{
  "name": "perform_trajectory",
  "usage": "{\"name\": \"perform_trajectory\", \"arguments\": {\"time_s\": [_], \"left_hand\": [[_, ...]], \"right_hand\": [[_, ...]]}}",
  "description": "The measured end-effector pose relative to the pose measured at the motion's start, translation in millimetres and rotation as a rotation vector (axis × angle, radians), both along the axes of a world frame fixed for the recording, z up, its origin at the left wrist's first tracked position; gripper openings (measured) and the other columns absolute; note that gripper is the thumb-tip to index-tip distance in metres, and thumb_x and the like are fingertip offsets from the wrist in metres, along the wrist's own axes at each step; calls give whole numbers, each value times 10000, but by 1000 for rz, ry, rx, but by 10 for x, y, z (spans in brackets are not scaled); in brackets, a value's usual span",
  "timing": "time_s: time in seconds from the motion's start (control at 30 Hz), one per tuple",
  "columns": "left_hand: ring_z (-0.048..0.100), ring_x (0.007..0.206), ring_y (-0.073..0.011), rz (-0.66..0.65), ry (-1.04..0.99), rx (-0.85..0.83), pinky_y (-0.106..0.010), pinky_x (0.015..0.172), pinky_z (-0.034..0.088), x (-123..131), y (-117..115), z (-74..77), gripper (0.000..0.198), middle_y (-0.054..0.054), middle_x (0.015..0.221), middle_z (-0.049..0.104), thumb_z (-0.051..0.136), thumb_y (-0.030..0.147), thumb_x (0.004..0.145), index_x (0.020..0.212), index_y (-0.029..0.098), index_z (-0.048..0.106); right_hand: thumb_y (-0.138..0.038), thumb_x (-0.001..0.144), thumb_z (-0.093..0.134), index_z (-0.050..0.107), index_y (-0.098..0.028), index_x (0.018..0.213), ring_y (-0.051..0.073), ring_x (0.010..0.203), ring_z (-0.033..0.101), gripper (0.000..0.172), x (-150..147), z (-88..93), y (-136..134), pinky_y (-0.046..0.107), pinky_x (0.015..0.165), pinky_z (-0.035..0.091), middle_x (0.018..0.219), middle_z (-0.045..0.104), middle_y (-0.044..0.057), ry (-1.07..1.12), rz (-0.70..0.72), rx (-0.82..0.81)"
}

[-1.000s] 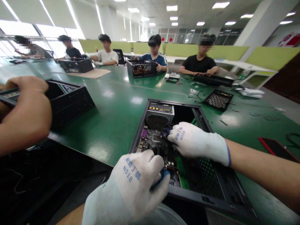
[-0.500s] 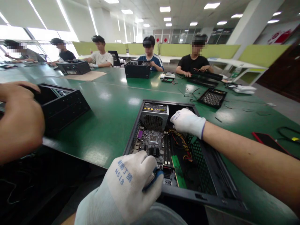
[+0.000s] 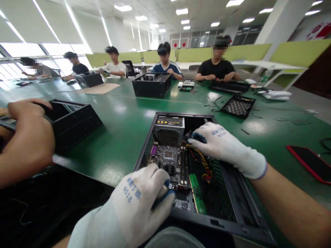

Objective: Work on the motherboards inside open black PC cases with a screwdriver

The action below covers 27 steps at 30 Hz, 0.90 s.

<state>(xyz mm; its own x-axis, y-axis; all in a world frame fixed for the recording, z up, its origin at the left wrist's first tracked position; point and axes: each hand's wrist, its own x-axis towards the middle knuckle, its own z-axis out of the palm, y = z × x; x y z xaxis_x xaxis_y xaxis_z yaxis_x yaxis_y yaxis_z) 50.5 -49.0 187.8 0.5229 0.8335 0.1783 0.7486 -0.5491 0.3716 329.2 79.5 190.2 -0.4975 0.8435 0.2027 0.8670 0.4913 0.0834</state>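
Note:
An open black computer case [image 3: 207,217] lies in front of me, with a motherboard [image 3: 169,155] and a power supply [image 3: 169,132] inside. My left hand [image 3: 144,196], in a white glove with blue fingertips, is closed over the near left side of the case. A small pale edge shows between its thumb and fingers; what it is I cannot make out. My gloved right hand [image 3: 210,139] reaches in beside the power supply, fingers pinched at a dark part above the yellow and black cables [image 3: 200,158]. A green circuit stick [image 3: 198,194] lies along the motherboard's right edge.
To the left, another person's arm [image 3: 31,137] reaches into a second black case [image 3: 74,124]. Several people sit across the green table [image 3: 121,137] with more cases. A black tray-like part [image 3: 238,106] and a red-edged phone-like slab [image 3: 309,163] lie to the right.
My right hand has turned and shifted slightly right and down, showing its blue fingertips. My left hand stays closed near the case's near left side. The whole view has shifted a little.

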Motion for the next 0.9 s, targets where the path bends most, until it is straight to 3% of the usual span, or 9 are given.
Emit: {"name": "perform_trajectory", "arguments": {"time_s": [0.17,0.23,0.5,0.7,0.9], "left_hand": [[660,1052,-245,-125,177,32,-383,899,543,106,279,104,141,-65,1173,643,547,300,1030,1152,247,596],[662,1111,-269,-117,296,22,-414,975,545,201,471,117,195,-98,1234,631,544,336,1041,1190,227,607],[693,1196,-320,-144,650,-150,-402,1029,557,622,1271,-57,491,-157,1306,684,668,370,944,1375,150,581],[737,1135,-327,-153,788,-259,-368,987,586,860,1665,-231,489,-169,1227,755,806,348,810,1227,119,688],[756,1101,-307,-186,780,-248,-348,1006,579,931,1805,-456,368,-138,1143,793,826,213,736,1093,158,761]], "right_hand": [[-545,1016,547,771,-160,1056,276,981,661,447,44,-44,-44,374,887,472,1028,762,135,198,8,-23],[-531,1015,559,769,-163,1060,278,997,661,426,53,-52,-39,381,902,473,1036,762,132,226,26,-35],[-487,1008,596,770,-144,1084,280,1014,666,392,94,-68,-62,399,933,483,1042,759,129,352,68,-41],[-504,999,604,770,-143,1079,287,996,671,405,108,-111,-61,406,912,498,1027,754,130,352,80,-12],[-500,1010,592,767,-144,1073,288,1009,669,402,113,-135,-68,399,923,491,1042,759,133,319,106,20]]}}
